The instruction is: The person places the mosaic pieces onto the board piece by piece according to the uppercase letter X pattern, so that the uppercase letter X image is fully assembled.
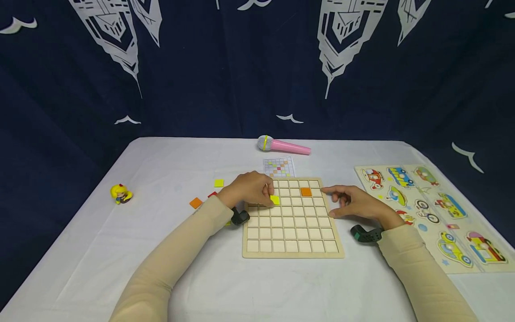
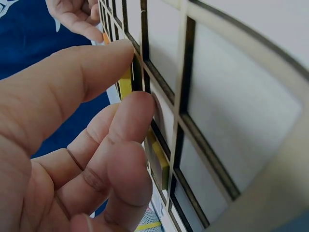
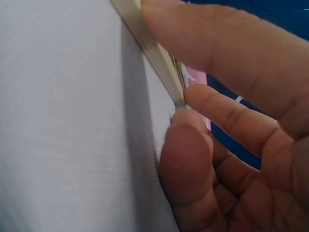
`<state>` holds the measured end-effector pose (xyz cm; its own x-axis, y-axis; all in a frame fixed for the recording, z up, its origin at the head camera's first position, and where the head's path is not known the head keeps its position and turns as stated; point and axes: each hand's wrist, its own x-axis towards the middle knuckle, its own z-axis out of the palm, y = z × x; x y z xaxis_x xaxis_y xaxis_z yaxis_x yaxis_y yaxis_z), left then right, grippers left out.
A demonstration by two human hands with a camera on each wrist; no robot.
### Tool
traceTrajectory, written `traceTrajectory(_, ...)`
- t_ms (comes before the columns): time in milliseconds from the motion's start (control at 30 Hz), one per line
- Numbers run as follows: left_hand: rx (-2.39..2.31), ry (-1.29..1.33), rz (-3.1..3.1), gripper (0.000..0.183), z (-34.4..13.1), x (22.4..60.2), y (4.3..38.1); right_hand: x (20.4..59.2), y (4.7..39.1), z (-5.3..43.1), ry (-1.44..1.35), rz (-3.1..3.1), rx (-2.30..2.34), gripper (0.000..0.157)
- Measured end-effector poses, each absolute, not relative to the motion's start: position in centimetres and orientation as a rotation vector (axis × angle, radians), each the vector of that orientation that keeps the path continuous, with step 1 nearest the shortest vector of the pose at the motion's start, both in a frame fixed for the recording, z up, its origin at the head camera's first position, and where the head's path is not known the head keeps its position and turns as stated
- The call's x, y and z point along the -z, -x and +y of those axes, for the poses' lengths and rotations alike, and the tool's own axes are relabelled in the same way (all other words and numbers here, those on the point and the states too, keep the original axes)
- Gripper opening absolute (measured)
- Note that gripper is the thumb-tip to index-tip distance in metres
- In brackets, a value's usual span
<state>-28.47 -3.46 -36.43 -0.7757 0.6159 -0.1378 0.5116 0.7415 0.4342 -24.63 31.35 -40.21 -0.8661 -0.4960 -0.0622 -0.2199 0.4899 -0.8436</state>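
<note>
A wooden grid board (image 1: 289, 258) lies on the table, its cells bordered by raised strips. My left hand (image 1: 251, 188) is over its upper left part, with a yellow square tile (image 1: 275, 200) at the fingertips. In the left wrist view, thumb and forefinger pinch that yellow tile (image 2: 125, 84) at the grid; a second yellow tile (image 2: 159, 162) sits in a cell beside the fingers. An orange tile (image 1: 306, 192) lies in a cell near the top right. My right hand (image 1: 358, 205) rests at the board's right edge, thumb and fingertips touching its rim (image 3: 154, 53).
Left of the board lie a yellow tile (image 1: 219, 183), an orange tile (image 1: 196, 203) and a red tile (image 1: 212, 194), partly hidden by the left arm. Behind it are a printed pattern card (image 1: 279, 167) and a pink microphone (image 1: 289, 146). A figurine (image 1: 120, 193) stands left, a picture puzzle (image 1: 432, 214) right.
</note>
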Motion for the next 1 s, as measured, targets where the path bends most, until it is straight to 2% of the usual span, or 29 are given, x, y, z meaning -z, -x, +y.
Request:
traceTrajectory(567, -0.543, -0.869, 2.67, 0.026, -3.7, 36.6, 28.1, 40.4, 24.7, 31.4, 0.616, 2.448, 1.308, 0.071)
traceTrajectory(1000, -0.777, -0.962, 2.648, 0.025, -7.9, 35.4, 27.2, 40.1, 24.6, 31.3, 0.606, 2.46, 1.292, 0.071)
